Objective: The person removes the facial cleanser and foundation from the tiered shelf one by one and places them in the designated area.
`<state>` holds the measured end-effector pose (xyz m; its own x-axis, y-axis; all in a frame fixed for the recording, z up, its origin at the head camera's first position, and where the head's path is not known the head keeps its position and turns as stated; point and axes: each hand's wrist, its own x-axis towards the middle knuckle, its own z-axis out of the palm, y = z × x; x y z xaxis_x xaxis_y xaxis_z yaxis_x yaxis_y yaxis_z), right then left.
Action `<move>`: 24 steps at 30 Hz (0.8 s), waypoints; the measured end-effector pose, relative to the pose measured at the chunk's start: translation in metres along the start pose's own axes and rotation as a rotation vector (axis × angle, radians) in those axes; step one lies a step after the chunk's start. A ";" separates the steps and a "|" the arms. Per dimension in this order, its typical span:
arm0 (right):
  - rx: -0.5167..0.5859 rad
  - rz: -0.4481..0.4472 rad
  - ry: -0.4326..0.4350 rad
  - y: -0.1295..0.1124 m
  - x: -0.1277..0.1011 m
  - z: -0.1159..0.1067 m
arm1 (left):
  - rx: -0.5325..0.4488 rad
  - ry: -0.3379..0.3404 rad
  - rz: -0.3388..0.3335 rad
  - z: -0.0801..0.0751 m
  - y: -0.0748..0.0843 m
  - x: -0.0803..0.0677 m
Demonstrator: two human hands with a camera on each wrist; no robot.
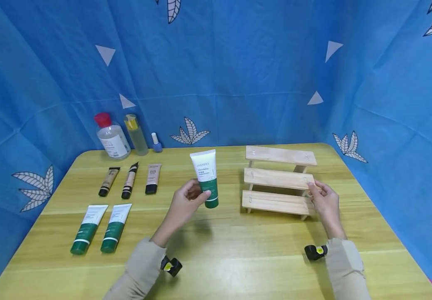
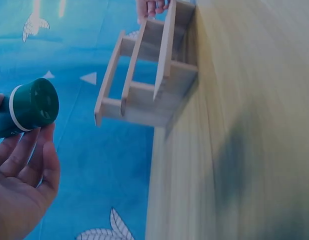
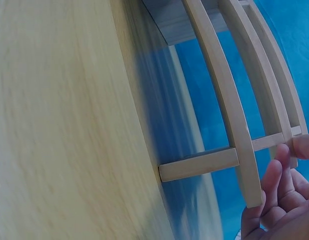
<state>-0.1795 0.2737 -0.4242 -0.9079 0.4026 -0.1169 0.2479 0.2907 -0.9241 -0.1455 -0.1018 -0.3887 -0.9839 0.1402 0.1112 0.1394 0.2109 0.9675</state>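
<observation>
My left hand (image 1: pixel 183 202) grips a white and green squeeze tube (image 1: pixel 205 168) by its lower part, cap down, above the middle of the table. In the left wrist view the tube's green cap (image 2: pixel 37 104) shows between the thumb and fingers. A three-step wooden display rack (image 1: pixel 277 178) stands to the right of the tube. My right hand (image 1: pixel 326 202) pinches the right end of the rack's middle step. In the right wrist view the right hand's fingers (image 3: pixel 282 170) sit at the ends of the steps, and the rack's leg (image 3: pixel 199 165) meets the table.
Two more green and white tubes (image 1: pixel 115 227) lie at the left. Behind them lie three small cosmetic tubes (image 1: pixel 129 181). A red-capped bottle (image 1: pixel 113 139), a gold-capped bottle (image 1: pixel 138 139) and a nail polish bottle (image 1: pixel 156 143) stand at the back left, before a blue curtain (image 1: pixel 231 83).
</observation>
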 end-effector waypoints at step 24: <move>0.017 -0.009 -0.005 0.002 -0.001 -0.001 | 0.328 0.141 -0.338 -0.071 -0.027 -0.053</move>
<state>-0.1775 0.2752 -0.4258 -0.9115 0.3961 -0.1106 0.2343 0.2792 -0.9312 -0.1050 -0.1834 -0.4050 -0.9826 -0.1162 -0.1448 -0.1844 0.5189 0.8347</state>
